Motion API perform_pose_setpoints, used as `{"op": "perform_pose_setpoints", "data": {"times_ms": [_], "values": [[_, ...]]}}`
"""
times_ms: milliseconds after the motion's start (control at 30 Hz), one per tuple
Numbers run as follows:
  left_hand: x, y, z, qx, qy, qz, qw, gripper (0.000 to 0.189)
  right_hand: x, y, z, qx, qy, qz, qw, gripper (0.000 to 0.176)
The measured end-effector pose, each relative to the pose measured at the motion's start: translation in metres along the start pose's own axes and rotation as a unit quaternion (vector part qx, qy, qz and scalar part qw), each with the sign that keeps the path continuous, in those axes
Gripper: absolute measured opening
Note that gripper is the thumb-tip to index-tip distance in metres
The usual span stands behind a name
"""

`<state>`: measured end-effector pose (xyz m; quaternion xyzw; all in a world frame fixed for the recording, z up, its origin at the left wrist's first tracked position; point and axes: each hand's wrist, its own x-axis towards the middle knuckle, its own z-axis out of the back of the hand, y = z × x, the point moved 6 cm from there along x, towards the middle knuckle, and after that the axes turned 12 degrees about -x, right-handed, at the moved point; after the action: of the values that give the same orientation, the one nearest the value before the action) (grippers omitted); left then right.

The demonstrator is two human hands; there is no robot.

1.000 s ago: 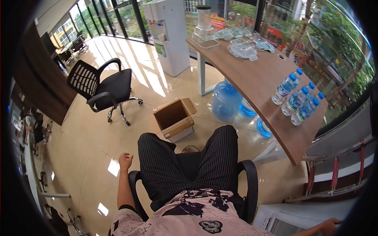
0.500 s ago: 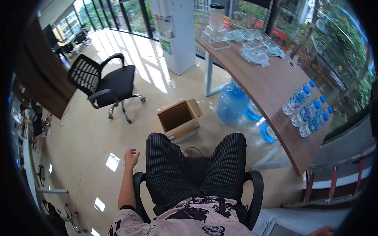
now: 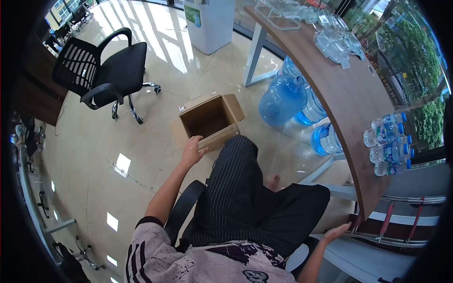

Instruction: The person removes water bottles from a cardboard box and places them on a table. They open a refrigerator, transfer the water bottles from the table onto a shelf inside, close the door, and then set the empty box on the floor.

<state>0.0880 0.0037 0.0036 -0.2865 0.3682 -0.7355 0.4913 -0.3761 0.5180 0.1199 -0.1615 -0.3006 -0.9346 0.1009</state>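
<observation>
An open-topped cardboard box (image 3: 222, 138) stands on the floor in front of my knees, its flaps folded out and the inside dark. My left hand (image 3: 192, 151) is at its near left corner, fingers over the rim and thumb against the outer side, closed on the edge. Out to the right, my right hand (image 3: 337, 232) holds nothing; its fingers are stretched out beside the lower end of the wooden table (image 3: 337, 101).
Small water bottles (image 3: 389, 146) and clear plastic pieces (image 3: 337, 42) lie on the table. Large blue water jugs (image 3: 281, 101) stand beneath it. A black office chair (image 3: 120, 68) is at the left, a white water dispenser (image 3: 210, 28) beyond, and a red-runged ladder (image 3: 387, 219) at the right.
My left hand has moved forward and right onto the box's edge. My right hand has come into fuller view. My legs and the view have turned, and the box appears higher in view.
</observation>
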Motion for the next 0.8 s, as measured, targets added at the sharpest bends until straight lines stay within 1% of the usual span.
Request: {"op": "perform_pose_setpoints", "data": {"times_ms": [67,100,133,167,200,233,300,333,400,433,467,500,567,600,667,767,800], "values": [[0.014,0.016,-0.029,0.105,0.013,-0.034,0.994,0.048,-0.034,0.011,-0.022,-0.020,0.115,-0.035,0.992,0.058],[0.021,0.035,-0.047,0.163,0.019,-0.037,0.986,0.047,-0.051,0.020,-0.030,-0.039,0.170,-0.048,0.983,0.058],[0.029,0.051,-0.059,0.162,0.027,-0.037,0.986,0.047,-0.069,0.013,-0.040,-0.026,0.201,-0.089,0.975,0.057],[0.037,0.078,-0.074,0.199,0.102,0.056,0.973,0.039,-0.084,0.028,-0.037,-0.087,0.204,-0.058,0.973,0.057],[0.040,0.098,-0.083,0.234,0.174,0.144,0.946,0.032,-0.092,0.043,-0.034,-0.146,0.204,-0.028,0.968,0.056],[0.047,0.099,-0.085,0.232,0.182,0.136,0.946,0.032,-0.090,0.042,-0.031,-0.149,0.198,-0.036,0.968,0.056],[0.061,0.088,-0.082,0.254,0.180,0.067,0.948,0.017,-0.090,0.032,-0.022,-0.075,0.192,-0.091,0.974,0.054],[0.067,0.074,-0.077,0.255,0.187,0.052,0.947,0.017,-0.093,0.030,-0.018,-0.075,0.181,-0.104,0.975,0.054],[0.077,0.049,-0.057,0.226,0.136,0.066,0.962,0.018,-0.094,0.033,-0.019,-0.105,0.173,-0.085,0.976,0.053],[0.082,0.039,-0.052,0.226,0.137,0.052,0.963,0.018,-0.093,0.037,-0.019,-0.106,0.164,-0.091,0.976,0.053],[0.084,0.034,-0.046,0.241,0.133,0.067,0.959,0.021,-0.092,0.034,-0.018,-0.101,0.154,-0.102,0.978,0.053],[0.087,0.032,-0.042,0.256,0.129,0.080,0.955,0.023,-0.091,0.031,-0.021,-0.100,0.159,-0.090,0.978,0.053],[0.090,0.025,-0.032,0.231,0.108,0.099,0.962,0.027,-0.092,0.029,-0.023,-0.096,0.159,-0.073,0.980,0.055],[0.090,0.029,-0.029,0.228,0.103,0.127,0.960,0.028,-0.092,0.030,-0.022,-0.095,0.154,-0.061,0.982,0.056],[0.088,0.020,-0.020,0.236,0.092,0.103,0.962,0.030,-0.090,0.036,-0.020,-0.094,0.150,-0.069,0.982,0.055],[0.079,0.018,-0.011,0.249,0.010,0.041,0.968,0.027,-0.086,0.038,-0.025,-0.072,0.158,-0.059,0.983,0.057],[0.075,0.007,-0.009,0.256,0.006,0.039,0.966,0.026,-0.086,0.041,-0.025,-0.069,0.162,-0.057,0.983,0.058]]}}
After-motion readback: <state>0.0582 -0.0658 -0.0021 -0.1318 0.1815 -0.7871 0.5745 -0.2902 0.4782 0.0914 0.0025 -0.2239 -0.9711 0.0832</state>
